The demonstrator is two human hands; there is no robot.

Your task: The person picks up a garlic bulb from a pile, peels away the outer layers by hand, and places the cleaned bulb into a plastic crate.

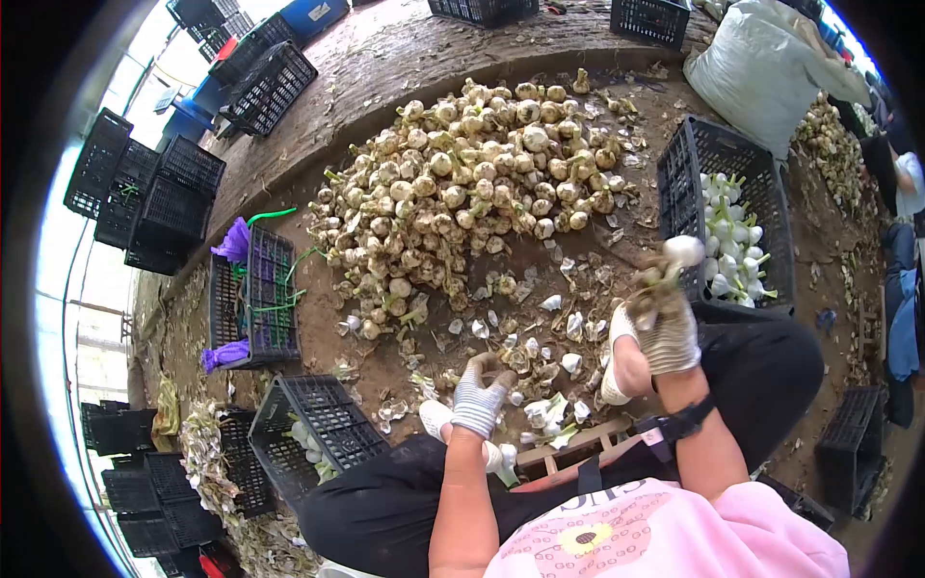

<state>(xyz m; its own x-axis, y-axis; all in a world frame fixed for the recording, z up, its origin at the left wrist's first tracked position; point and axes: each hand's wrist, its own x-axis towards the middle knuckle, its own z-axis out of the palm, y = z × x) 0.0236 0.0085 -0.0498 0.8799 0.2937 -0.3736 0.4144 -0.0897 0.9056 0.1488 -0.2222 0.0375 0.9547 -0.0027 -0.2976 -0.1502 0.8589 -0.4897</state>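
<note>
My right hand, in a striped, soiled knit glove, is closed on a peeled white garlic bulb beside the black crate on the right. Motion blurs its fingertips. Inside that crate lie several clean white garlic bulbs with green stems. My left hand, gloved too, hovers over the littered ground near my foot; its fingers curve loosely apart with nothing visible in them. Ahead of both hands spreads a large heap of unpeeled garlic bulbs. Trimmed stems and skins lie between my feet.
A tilted black crate holding pale bulbs stands by my left knee. Farther left is a crate with purple and green ties. A full white sack leans behind the right crate. Another person sits at the far right.
</note>
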